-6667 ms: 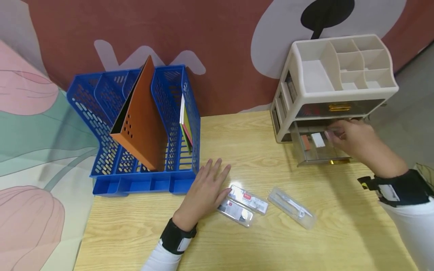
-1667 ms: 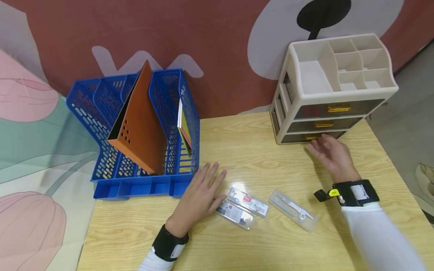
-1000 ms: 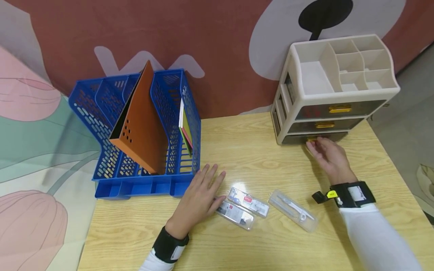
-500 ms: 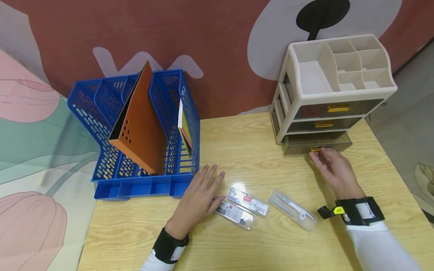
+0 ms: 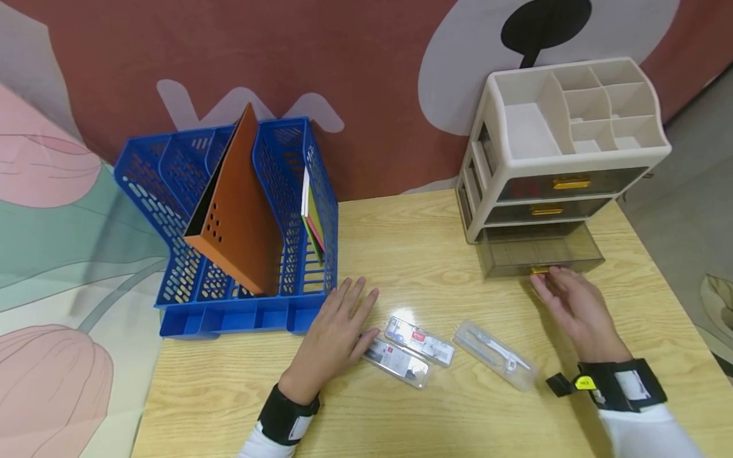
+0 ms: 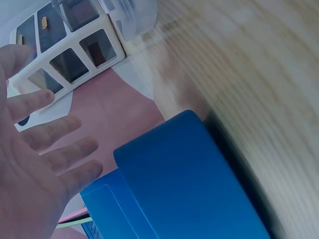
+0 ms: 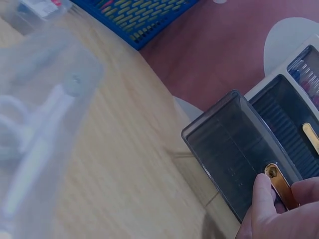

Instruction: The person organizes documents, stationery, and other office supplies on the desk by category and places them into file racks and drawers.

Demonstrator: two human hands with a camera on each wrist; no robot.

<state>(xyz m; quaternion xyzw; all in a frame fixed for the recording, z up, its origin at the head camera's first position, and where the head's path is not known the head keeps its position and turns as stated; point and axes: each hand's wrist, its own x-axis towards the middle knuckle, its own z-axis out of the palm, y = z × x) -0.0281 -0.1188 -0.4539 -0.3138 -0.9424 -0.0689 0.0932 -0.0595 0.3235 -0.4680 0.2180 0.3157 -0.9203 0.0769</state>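
My right hand (image 5: 578, 308) pinches the gold handle (image 7: 281, 185) of the bottom drawer (image 5: 538, 248), which stands pulled out from the cream desktop organizer (image 5: 578, 162). Through its smoky clear walls no contents show. My left hand (image 5: 335, 337) lies with fingers spread beside the blue file rack (image 5: 246, 312), its thumb at the edge of a clear flat case (image 5: 397, 362). A second such case (image 5: 420, 341) lies alongside. To their right is a frosted case (image 5: 495, 355) with a white compass-like tool inside, seen close up in the right wrist view.
An orange folder (image 5: 243, 210) leans in the blue rack, with several thin coloured booklets (image 5: 313, 219) in its right slot. The organizer's middle drawer (image 5: 546, 211) and top drawer (image 5: 572, 184) are closed. A printed cloth (image 5: 372, 83) hangs behind the wooden table (image 5: 401, 254).
Earlier my right hand was in the middle drawer, over small blocks; that drawer is now closed. The hand then took the bottom drawer's handle and drew it toward me. My left hand has barely moved.
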